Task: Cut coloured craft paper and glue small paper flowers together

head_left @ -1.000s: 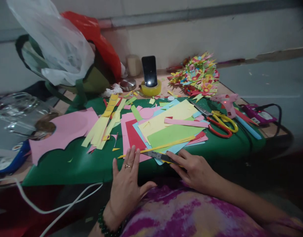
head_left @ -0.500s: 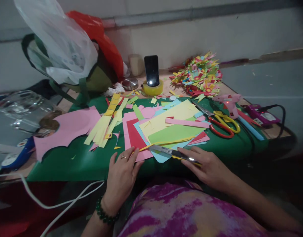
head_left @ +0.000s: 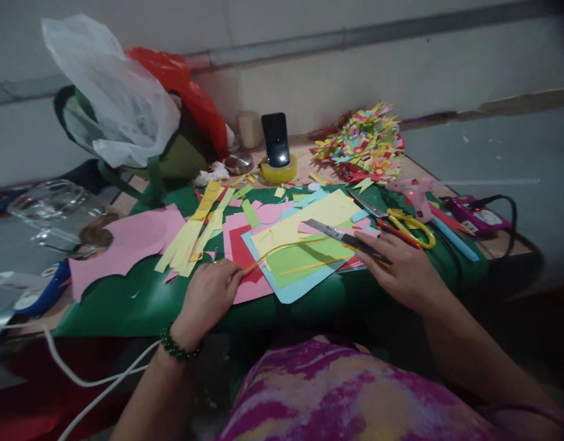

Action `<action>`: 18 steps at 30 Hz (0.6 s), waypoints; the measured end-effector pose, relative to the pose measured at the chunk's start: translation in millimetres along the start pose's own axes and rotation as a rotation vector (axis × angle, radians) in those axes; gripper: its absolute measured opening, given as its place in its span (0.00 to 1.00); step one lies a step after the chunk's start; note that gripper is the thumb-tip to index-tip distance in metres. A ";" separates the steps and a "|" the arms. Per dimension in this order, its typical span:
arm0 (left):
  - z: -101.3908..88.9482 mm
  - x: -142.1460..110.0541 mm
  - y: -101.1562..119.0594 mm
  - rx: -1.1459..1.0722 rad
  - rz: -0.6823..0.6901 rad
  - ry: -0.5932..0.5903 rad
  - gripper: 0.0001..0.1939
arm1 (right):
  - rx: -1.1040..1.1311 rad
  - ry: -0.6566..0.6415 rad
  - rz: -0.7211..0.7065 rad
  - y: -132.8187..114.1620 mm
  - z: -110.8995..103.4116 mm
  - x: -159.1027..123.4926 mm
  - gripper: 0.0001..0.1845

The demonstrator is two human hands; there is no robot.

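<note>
My left hand (head_left: 211,288) is closed at the near left of the paper pile, pinching one end of a thin yellow paper strip (head_left: 275,247). The strip bows to the right across the sheets. My right hand (head_left: 392,263) grips the dark handle of a utility knife (head_left: 330,233), whose pale blade points up and left above the pile. A second thin yellow strip (head_left: 314,265) lies on the green paper sheet (head_left: 289,260). Under these are a pale yellow sheet (head_left: 319,214), a light blue sheet (head_left: 289,295), and pink and red sheets.
Scissors (head_left: 411,228) and a pink glue gun (head_left: 415,196) lie to the right. Behind stand a phone (head_left: 275,138) on a tape roll (head_left: 279,169) and a heap of paper flowers (head_left: 362,144). At left are yellow strips (head_left: 190,236), a pink cut-out (head_left: 130,242) and a bag (head_left: 181,153).
My left hand has moved left with the strip's end. The knife has lifted away from the strip, up and right. A second yellow strip now shows on the green sheet. The view has shifted slightly.
</note>
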State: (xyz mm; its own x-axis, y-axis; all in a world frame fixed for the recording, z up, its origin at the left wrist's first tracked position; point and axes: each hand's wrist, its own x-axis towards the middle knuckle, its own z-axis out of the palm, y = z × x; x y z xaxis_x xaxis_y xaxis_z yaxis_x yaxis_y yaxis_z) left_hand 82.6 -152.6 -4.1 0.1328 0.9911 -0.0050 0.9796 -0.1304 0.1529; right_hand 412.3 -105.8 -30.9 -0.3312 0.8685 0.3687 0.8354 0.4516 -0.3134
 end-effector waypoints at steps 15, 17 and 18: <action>-18.9 -11.6 -10.7 -0.628 -0.223 0.054 0.14 | 0.089 0.053 -0.101 -3.5 -0.4 26.9 0.15; -21.9 -14.0 1.8 -0.762 -0.216 0.050 0.14 | 0.316 -0.070 -0.171 -19.6 -4.6 25.0 0.17; -22.9 -15.2 8.3 -0.820 -0.213 0.040 0.14 | 0.417 -0.152 -0.213 -28.4 -5.2 24.3 0.18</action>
State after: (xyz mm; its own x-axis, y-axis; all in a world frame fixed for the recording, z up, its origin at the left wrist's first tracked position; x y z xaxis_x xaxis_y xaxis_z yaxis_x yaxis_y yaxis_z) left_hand 85.2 -168.1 19.9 -0.0627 0.9946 -0.0824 0.5617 0.1035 0.8209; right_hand 382.8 -98.5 -8.5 -0.5620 0.7537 0.3408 0.5052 0.6390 -0.5801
